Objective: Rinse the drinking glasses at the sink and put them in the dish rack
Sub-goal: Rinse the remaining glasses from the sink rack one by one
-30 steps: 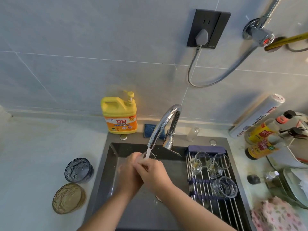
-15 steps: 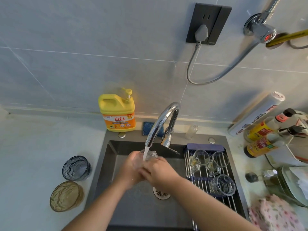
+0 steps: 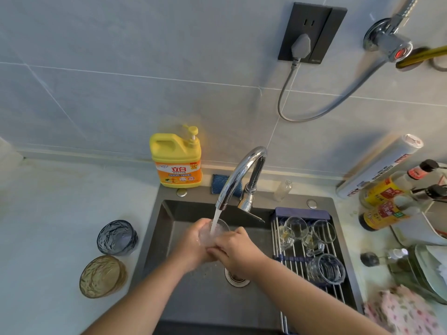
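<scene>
A clear drinking glass is held under the running faucet, and water streams into its mouth. My left hand grips it from the left, my right hand wraps it from the right. Both hands are over the dark sink. On the counter to the left stand a blue glass and an amber glass. The dish rack spans the sink's right side and carries several clear glasses.
A yellow detergent bottle and a blue sponge sit behind the sink. Sauce bottles, a roll, plates and a floral cloth crowd the right counter. The drain lies below my right hand.
The glass has tipped mouth-up under the stream, with both hands shifted slightly lower and nearer in the sink. The view has drifted a little.
</scene>
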